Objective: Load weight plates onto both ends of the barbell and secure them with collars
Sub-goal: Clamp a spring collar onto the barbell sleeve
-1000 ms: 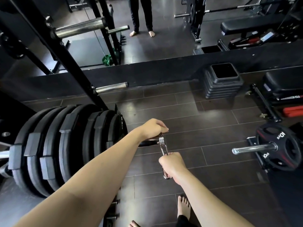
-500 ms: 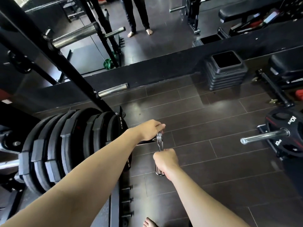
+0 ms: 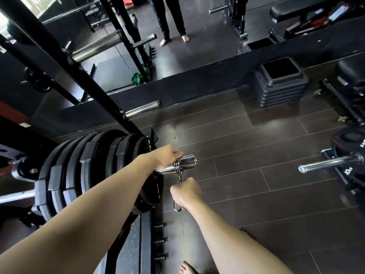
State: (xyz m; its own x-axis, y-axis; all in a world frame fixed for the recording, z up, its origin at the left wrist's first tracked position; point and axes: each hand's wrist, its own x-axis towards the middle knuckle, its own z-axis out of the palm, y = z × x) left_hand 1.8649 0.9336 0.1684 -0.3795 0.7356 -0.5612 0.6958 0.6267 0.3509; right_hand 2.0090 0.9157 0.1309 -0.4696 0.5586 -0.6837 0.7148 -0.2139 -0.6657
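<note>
Dark tiled floor (image 3: 246, 147) bears stacked steps (image 3: 278, 89).

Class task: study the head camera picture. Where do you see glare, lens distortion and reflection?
Head view: bright glare on the chrome barbell sleeve and spring collar; wide-angle lens bends the rack upright and floor tile lines; the wall mirror reflects standing legs; daylight blows out the top-left corner.

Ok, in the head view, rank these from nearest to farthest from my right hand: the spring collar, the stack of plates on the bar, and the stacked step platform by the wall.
From the right hand:
1. Spring collar: gripped by its handles, coil on the bar's end.
2. Stack of plates: to the left, on the bar.
3. Step platform: far upper right, by the wall.
</note>
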